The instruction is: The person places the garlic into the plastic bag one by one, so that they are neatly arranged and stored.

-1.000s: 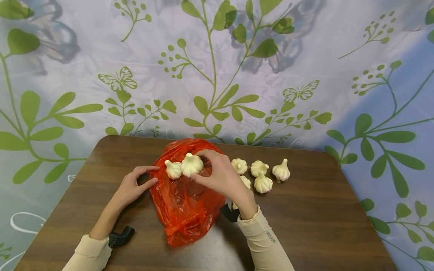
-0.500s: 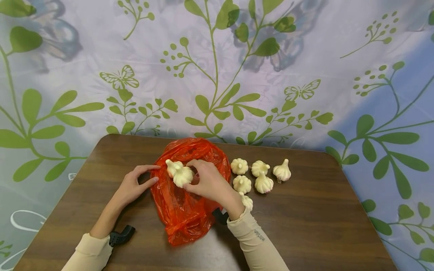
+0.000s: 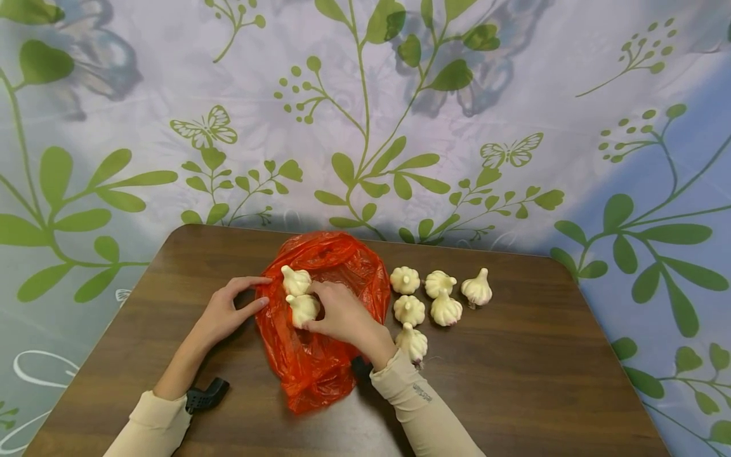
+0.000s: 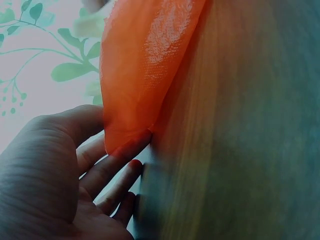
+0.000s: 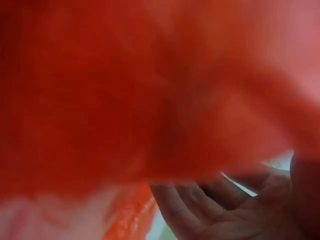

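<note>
A red plastic bag (image 3: 320,374) lies on the table with its mouth spread. My right hand (image 3: 345,320) holds a garlic bulb (image 3: 303,310) by its right side, thumb toward me. Touching that bulb in the head view is a second garlic bulb (image 3: 296,280) just behind it, on the bag. My left hand (image 3: 225,311) rests at the bag's left edge, index finger and thumb spread apart. In the left wrist view, the fingers (image 4: 112,167) extend loosely against the orange-red film. Blurred red film covers most of the right wrist view, above part of the hand (image 5: 240,215).
Several garlic bulbs stand right of the bag in loose groups, including a near one (image 3: 412,343) and a far right one (image 3: 476,289). Brown wooden tabletop (image 3: 531,374) surrounds them. A leaf-patterned cloth (image 3: 365,114) hangs behind the table.
My right hand has moved left and toward me with its garlic bulb, now in front of the second bulb. Bulbs behind the right forearm have come into view. The left hand stays put.
</note>
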Available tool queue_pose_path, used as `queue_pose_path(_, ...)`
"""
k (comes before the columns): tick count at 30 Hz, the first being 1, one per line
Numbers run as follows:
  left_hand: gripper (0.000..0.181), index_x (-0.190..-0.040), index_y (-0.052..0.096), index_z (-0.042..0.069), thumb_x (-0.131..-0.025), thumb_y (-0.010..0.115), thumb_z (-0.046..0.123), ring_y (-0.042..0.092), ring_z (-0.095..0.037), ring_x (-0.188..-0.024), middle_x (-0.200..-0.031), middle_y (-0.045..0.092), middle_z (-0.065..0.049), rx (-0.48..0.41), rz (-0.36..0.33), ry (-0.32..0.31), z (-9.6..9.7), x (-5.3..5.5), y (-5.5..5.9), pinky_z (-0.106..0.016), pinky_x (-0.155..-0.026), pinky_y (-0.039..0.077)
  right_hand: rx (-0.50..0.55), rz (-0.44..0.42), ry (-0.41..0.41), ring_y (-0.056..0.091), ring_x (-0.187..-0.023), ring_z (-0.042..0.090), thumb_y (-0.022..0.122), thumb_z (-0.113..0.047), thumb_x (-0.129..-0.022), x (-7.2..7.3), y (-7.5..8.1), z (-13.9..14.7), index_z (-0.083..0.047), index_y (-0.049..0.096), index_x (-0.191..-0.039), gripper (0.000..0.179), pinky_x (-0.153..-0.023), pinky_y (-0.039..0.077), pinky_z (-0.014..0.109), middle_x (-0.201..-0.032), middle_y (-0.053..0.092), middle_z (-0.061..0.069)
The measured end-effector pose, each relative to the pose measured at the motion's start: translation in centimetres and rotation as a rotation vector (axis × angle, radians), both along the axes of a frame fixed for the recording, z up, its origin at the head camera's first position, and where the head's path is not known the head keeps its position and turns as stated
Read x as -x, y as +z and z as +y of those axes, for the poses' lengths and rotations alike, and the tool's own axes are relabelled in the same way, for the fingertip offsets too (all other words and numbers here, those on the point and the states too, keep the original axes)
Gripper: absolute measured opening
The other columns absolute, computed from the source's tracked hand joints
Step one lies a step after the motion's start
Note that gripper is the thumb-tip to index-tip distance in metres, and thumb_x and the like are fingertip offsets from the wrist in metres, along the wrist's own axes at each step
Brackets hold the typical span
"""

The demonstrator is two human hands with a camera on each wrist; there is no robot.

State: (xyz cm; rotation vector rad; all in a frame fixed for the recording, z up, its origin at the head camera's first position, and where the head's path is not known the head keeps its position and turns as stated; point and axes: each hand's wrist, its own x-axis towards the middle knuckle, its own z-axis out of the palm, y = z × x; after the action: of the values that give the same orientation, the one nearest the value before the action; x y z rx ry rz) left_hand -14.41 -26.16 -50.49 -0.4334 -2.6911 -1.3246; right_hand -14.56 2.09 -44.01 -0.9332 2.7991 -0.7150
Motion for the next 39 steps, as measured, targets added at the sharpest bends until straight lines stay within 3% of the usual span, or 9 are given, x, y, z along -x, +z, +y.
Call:
queue_pose_path(7, 0.037, -0.134, 0.072, 0.021, -0.097, 0.079, 0.026, 0.056, -0.034, -0.131, -0.135, 0.068, -0.008, -0.003, -0.006, -0.006, 0.1, 0.3, 0.0, -0.059, -0.111, 0.038, -0.002, -0.001, -0.017, 0.067, -0.102, 0.018, 0.089, -0.039, -0.087, 0.0, -0.5, -0.2, -0.01, 0.067, -0.127, 0.054, -0.094, 0.054, 0.037, -0.115, 0.074, 0.002)
queue_pose_path(16, 0.037, -0.133, 0.072, 0.022, -0.097, 0.079, 0.026, 0.057, -0.032, -0.132, -0.135, 0.069, -0.006, 0.009, 0.015, -0.003, -0.1, 0.3, -0.1, -0.052, -0.11, 0.038, 0.004, -0.002, -0.013, 0.068, -0.111, 0.021, 0.089, -0.039, -0.087, -0.2, 0.1, 0.1, -0.008, 0.066, -0.13, 0.058, -0.1, 0.053, 0.038, -0.122, 0.073, 0.004)
queue_pose_path(39, 0.037, -0.133, 0.072, 0.022, -0.097, 0.079, 0.025, 0.057, -0.031, -0.13, -0.134, 0.069, -0.006, 0.005, 0.011, -0.006, -0.1, 0.4, -0.4, -0.054, -0.109, 0.038, 0.002, 0.028, -0.011, 0.065, -0.107, 0.02, 0.085, -0.041, -0.09, -1.4, 1.4, 0.5, -0.006, 0.064, -0.134, 0.06, -0.095, 0.054, 0.037, -0.12, 0.072, 0.005)
